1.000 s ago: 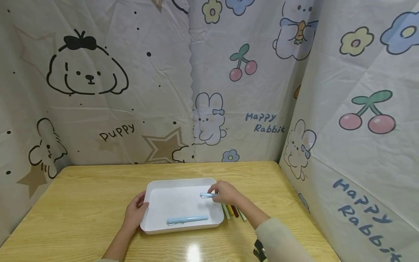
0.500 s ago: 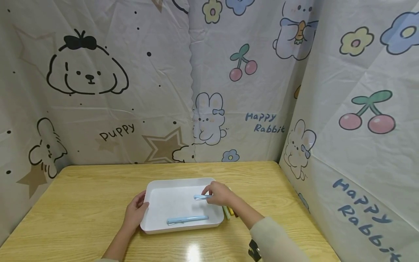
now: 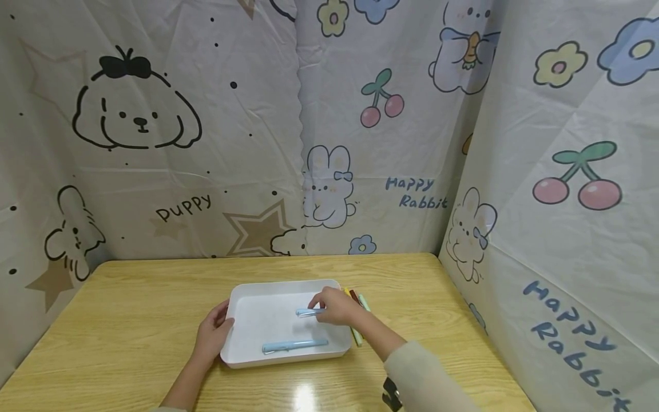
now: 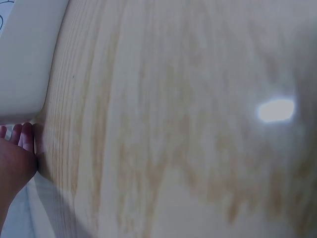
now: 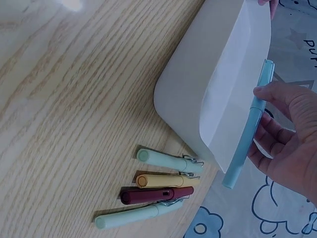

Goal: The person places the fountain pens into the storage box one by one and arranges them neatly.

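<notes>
My right hand (image 3: 337, 307) pinches a light blue pen (image 5: 251, 121) between thumb and fingers, above the right half of a white tray (image 3: 268, 303). Only the pen's clip end shows past the fingers in the head view. A second light blue pen (image 3: 295, 345) lies inside the tray along its near side. At the tray's left end, my left hand (image 3: 210, 331) holds the wall, thumb on the rim and fingers outside. The left wrist view catches just a few of those fingers (image 4: 27, 138) by the tray's corner.
On the wooden table (image 3: 144, 309), right of the tray, lie a yellow pen (image 5: 166, 181), a dark red pen (image 5: 153, 195) and two pale green pens, one nearest the tray (image 5: 166, 159) and one farthest out (image 5: 138, 215). Printed cloth (image 3: 247, 114) surrounds the table's back and sides.
My right hand has moved left over the tray, carrying the light blue pen with it. The left hand, the tray and the pen lying in it stay in place.
</notes>
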Motion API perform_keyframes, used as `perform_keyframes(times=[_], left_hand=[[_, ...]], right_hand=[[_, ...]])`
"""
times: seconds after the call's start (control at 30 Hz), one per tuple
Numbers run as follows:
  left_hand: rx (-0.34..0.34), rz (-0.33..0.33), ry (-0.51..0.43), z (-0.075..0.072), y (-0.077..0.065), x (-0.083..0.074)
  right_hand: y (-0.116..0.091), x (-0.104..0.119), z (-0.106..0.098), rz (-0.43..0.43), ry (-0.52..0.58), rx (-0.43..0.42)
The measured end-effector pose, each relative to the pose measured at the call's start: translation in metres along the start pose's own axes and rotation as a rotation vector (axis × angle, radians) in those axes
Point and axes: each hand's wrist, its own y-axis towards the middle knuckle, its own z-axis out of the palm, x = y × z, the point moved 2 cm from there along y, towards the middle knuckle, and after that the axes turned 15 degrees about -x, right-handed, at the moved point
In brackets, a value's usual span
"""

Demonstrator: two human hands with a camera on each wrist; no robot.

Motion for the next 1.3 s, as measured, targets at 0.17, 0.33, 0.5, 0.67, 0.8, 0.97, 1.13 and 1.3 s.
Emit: perform_keyframes(times=[0.17,0.33,0.5,0.67,0.8,0.97,1.13,1.3], left_hand=[[-0.005,0.007,0.007,-0.001,-0.001,-0.002],[-0.003,0.003,0.01,0.0,-0.001,-0.002],[0.005,-0.005,-0.004,0.0,0.001,-0.001],[0.01,0.002,-0.003,-0.001,0.0,-0.002],[0.008,0.008,0.0,-0.001,-0.002,-0.003],[0.01,0.015,-0.007,-0.001,-0.003,-0.003],[0.008,0.008,-0.005,-0.001,-0.002,-0.003],[0.001,0.019,-0.002,-0.001,-0.001,-0.002]], right_hand=[[0.001,0.005,0.003,0.027,0.009,0.018],[0.003,0.008,0.007,0.03,0.01,0.035],[0.004,0.011,0.011,0.014,-0.008,0.034],[0.003,0.014,0.013,0.006,-0.013,0.031],[0.003,0.015,0.016,-0.006,-0.012,0.035],[0.004,0.017,0.017,-0.012,-0.008,0.045],[0.005,0.019,0.02,-0.012,-0.007,0.051],[0.006,0.02,0.023,-0.033,-0.02,0.043]])
